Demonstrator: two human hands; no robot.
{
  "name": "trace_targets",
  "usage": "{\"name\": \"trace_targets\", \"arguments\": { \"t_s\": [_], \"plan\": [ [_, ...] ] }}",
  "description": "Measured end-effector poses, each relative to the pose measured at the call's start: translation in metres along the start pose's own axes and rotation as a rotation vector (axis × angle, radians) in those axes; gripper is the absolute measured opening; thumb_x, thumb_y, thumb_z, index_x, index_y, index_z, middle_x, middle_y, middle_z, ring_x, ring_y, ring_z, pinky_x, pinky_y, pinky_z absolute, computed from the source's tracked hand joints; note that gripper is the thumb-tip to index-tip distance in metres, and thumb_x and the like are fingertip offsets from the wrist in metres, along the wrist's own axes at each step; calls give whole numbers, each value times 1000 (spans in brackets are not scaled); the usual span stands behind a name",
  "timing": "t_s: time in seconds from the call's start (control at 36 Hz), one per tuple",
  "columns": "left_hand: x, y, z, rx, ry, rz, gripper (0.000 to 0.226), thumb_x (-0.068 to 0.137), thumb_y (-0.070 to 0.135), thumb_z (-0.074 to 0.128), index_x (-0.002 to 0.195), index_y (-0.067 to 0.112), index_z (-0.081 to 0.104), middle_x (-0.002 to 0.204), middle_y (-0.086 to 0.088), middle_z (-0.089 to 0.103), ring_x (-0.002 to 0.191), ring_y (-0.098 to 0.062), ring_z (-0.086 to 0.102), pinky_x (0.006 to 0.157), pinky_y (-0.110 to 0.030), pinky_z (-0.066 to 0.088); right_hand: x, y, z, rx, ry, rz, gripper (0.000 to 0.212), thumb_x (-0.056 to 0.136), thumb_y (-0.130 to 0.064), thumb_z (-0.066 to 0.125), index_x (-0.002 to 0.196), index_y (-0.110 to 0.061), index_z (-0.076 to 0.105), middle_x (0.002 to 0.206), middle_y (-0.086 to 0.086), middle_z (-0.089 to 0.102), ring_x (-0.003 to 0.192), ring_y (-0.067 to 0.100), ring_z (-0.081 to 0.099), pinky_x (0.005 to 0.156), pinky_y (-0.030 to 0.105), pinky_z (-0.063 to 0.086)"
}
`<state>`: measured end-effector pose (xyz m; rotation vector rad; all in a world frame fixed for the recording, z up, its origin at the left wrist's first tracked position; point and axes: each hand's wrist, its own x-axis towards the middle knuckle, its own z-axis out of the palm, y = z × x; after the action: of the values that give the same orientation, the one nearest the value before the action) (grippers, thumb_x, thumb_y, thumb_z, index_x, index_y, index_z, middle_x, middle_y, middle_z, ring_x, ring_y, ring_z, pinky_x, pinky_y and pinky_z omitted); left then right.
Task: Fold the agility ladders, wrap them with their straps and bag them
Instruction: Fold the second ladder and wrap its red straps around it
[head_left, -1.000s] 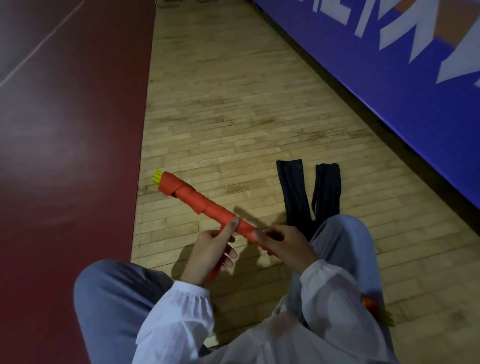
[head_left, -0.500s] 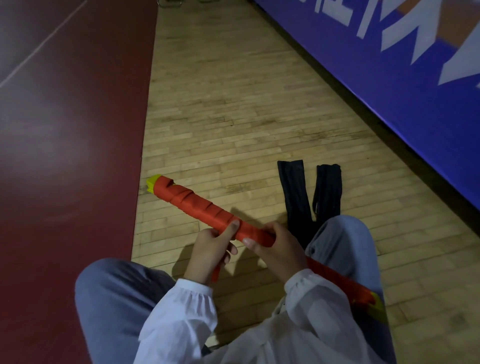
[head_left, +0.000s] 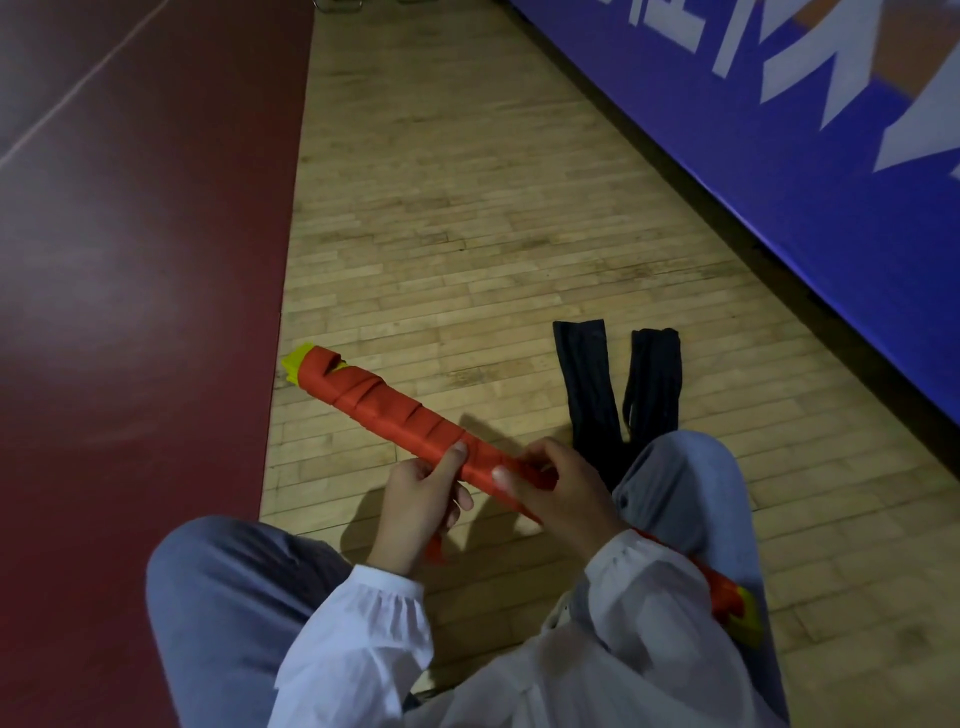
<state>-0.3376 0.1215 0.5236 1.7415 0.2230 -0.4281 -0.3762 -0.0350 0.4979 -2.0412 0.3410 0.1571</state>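
1. The ladder (head_left: 395, 415) was a folded, rod-like bundle, slanting from far left to near right above the floor. Yellow rungs (head_left: 297, 364) stuck out at its far end.
2. The orange strap (head_left: 358, 392) spiralled around it, and a loose tail (head_left: 435, 551) hung below the middle.
3. A black bag (head_left: 584, 384) lay flat on the floor beyond, with a second bag (head_left: 653, 384) just beside it.

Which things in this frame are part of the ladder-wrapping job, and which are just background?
In the job: strap-wrapped ladder bundle, left hand and right hand gripping it, loose strap end, black bags, probably.
Just there: blue wall banner, metal frame at top edge.
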Motion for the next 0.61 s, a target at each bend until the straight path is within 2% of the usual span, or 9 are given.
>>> {"name": "trace_targets", "arguments": {
  "t_s": [0.08, 0.14, 0.22, 0.33, 0.42, 0.5, 0.56, 0.61],
  "plan": [
    [0, 0, -1, -8, -57, 7, 50, 99, 25, 49, 57, -1, 57, 35, -1, 49, 29, -10, 39, 37, -19, 34, 4, 0, -10, 0, -25, 21, 52, 70, -73, 50, 101, -31, 56, 102, -8, 58, 91, 8, 58, 75, 23, 47],
    [-1, 1, 0, -2, -72, 29, 50, 99, 25, 49, 57, -1, 57, 36, -1, 50, 30, -10, 41, 38, -20, 35, 4, 0, -15, 7, -102, 32, 52, 73, -76, 54, 101, -32, 57, 95, -13, 59, 87, 4, 59, 71, 19, 45],
    [-1, 2, 0, 21, -77, 49, 51, 99, 26, 49, 57, -1, 58, 37, -2, 50, 31, -10, 42, 40, -20, 37, 6, 1, -18, 35, -155, 27, 43, 68, -68, 56, 92, -32, 62, 86, -10, 65, 81, 7, 64, 72, 20, 50],
    [-2, 5, -1, 39, -79, 21, 51, 99, 27, 49, 57, -2, 58, 36, -1, 50, 29, -9, 42, 37, -18, 37, 9, 5, -16, 34, -120, 33, 45, 72, -68, 65, 95, -29, 67, 87, -10, 67, 85, 10, 65, 78, 26, 51],
    [-2, 7, -2, 9, -105, -21, 44, 98, 26, 50, 64, -2, 58, 39, -3, 54, 29, -10, 45, 36, -18, 38, 6, 5, -13, 33, -64, 44, 52, 63, -69, 62, 98, -31, 69, 89, -12, 68, 87, 7, 64, 81, 28, 51],
    [-2, 9, -4, -48, -150, -68, 35, 96, 28, 54, 79, -2, 60, 50, -8, 60, 34, -15, 52, 37, -21, 41, 2, 5, -12, 33, -25, 29, 34, 67, -66, 66, 87, -39, 66, 87, -14, 68, 86, 5, 64, 78, 27, 51],
    [-3, 10, -5, -74, -175, -96, 32, 95, 29, 54, 87, -1, 61, 56, -10, 61, 37, -16, 54, 38, -21, 41, -1, 3, -13, 38, -2, 23, 24, 74, -57, 72, 88, -38, 67, 88, -13, 68, 85, 6, 64, 71, 21, 51],
    [-4, 12, -5, -76, -191, -116, 28, 96, 28, 52, 89, 2, 60, 59, -11, 61, 38, -17, 53, 38, -21, 40, -3, 0, -13, 49, 24, 38, 28, 77, -50, 73, 98, -31, 68, 90, -11, 67, 81, 3, 63, 55, 8, 44]
  ]
}}
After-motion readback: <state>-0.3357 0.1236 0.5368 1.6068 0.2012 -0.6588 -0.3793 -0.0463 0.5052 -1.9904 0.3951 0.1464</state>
